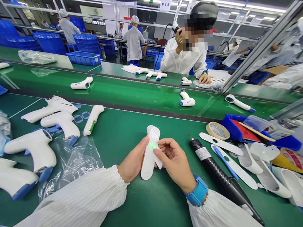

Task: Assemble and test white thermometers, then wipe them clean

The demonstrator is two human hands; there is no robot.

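Observation:
My left hand (133, 161) grips a white thermometer shell (149, 151) from its left side, display facing up and a green light glowing at its middle. My right hand (174, 162) pinches the shell's right edge, thumb pressed near the green light; a blue wrist strap (198, 192) sits on that wrist. Both hands hover just over the green mat (131, 128). A black electric screwdriver (220, 177) lies right of my right hand.
White thermometer guns (37, 149) lie on clear plastic at the left. Loose white covers (229, 156), a tape roll (217, 130) and a blue parts bin (232, 127) crowd the right. Across the conveyor belt (129, 89) sits a person in white; others stand farther back by blue crates (84, 57).

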